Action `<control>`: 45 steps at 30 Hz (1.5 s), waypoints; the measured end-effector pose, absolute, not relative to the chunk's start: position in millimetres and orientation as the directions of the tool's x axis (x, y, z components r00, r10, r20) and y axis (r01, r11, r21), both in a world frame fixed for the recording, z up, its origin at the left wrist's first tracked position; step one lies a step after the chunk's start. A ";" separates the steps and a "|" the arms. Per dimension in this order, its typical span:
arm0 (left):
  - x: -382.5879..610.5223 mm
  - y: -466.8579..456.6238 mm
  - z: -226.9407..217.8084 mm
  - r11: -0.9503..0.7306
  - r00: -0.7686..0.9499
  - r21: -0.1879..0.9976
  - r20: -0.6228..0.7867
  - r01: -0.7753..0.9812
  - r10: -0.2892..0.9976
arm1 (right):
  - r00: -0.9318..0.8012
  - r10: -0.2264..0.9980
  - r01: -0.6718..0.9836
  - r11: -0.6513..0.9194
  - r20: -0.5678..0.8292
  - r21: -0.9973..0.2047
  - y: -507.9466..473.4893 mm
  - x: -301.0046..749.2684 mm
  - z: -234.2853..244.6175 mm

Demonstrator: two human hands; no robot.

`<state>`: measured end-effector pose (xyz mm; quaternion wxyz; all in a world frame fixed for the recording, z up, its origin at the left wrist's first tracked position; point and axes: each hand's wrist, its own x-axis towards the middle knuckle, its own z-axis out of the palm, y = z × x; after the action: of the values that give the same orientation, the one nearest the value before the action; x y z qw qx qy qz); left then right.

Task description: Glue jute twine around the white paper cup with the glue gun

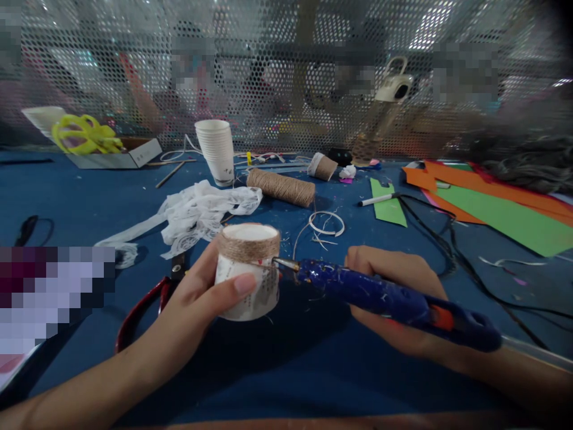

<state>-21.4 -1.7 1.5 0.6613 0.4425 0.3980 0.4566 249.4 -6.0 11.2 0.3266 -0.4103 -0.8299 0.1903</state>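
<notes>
Presently, the left grip [203, 292] was holding a small paper cup [244, 307], with the thumb pressed on its printed front. The cup was nearly upright, above the blue worktop [313, 370]; whether its base touched there, one could not tell. Brown twine [248, 248] was wound around the upper part of this cup, just below its rim. The right grip [398, 266] was closed around a blue glue gun [367, 292]. The metal nozzle [286, 264] pointed toward the left grip and was at the lower edge of the twine, but whether it was touching was not clear.

Just beside the left grip, red-handled scissors [139, 312] lay partly hidden by the arm. Beyond this grip lay a loose heap of white lace [197, 209], and farther stood a stack of paper cups [215, 152]. Between the two grips, farther away, was a twine roll [281, 187]. Beyond the right grip and to its right lay green and orange paper sheets [514, 212].
</notes>
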 end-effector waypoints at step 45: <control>-6.8 2.6 -2.2 0.175 0.304 0.979 -0.135 -0.108 0.943 | -0.161 0.940 0.210 0.329 0.300 -0.921 -0.4 223.0 0.9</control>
<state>-6.8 2.6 -2.2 0.6391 0.4937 0.4229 0.4110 223.0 -0.4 0.9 0.4790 -0.4359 -0.6597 0.3812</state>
